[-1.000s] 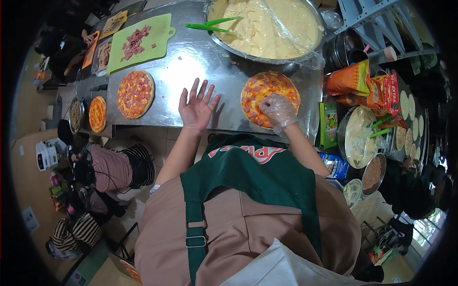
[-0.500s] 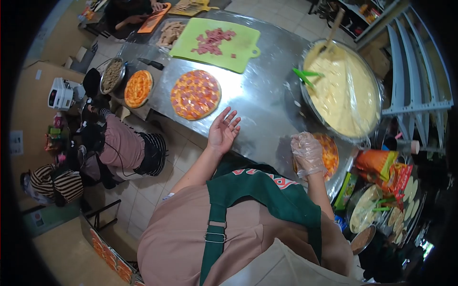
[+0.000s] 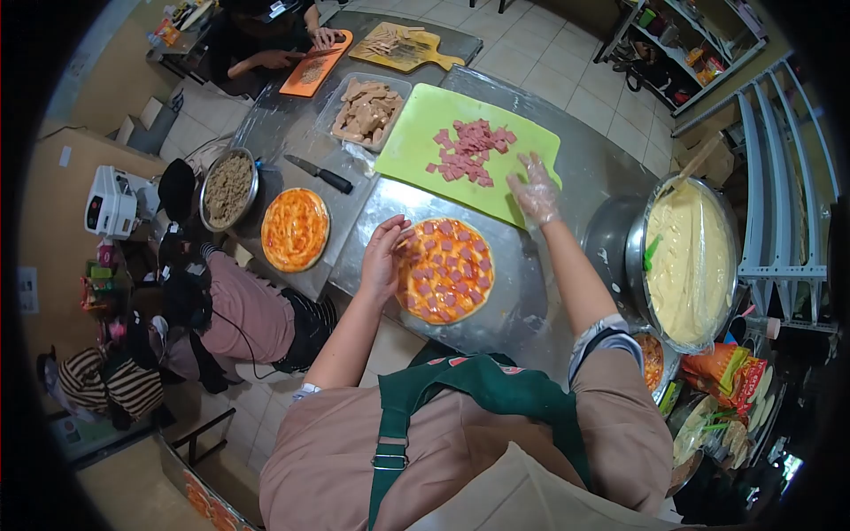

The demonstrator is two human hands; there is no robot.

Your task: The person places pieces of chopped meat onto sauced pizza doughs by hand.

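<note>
Lying just right of the bare left hand (image 3: 387,257), a ham-topped pizza (image 3: 445,272) sits on the steel table (image 3: 518,310). That hand is loosely curved and unclosed over the pizza's edge; whether it touches, I cannot tell. The right hand (image 3: 536,192), in a clear plastic glove, spreads its fingers over the edge of a green board (image 3: 412,142), just beside the ham cubes (image 3: 474,149), nothing visibly gripped.

Beyond the left hand, a black-handled knife (image 3: 334,180) lies near a tub of brown strips (image 3: 365,111), which stands against the green board. Left of that hand are a plainer pizza (image 3: 295,230) and a bowl of brown crumbly filling (image 3: 228,188). Farther off, a co-worker's hand (image 3: 328,37) rests on an orange board (image 3: 305,81), beside a yellow board (image 3: 434,58).

Right of the gloved hand, a large bowl (image 3: 637,265) of creamy mixture (image 3: 691,257) fills the table's side, with packets (image 3: 715,365) past it; their print is too small to read surely. The green apron (image 3: 398,398) shows red-and-white marks, folded beyond reading.
</note>
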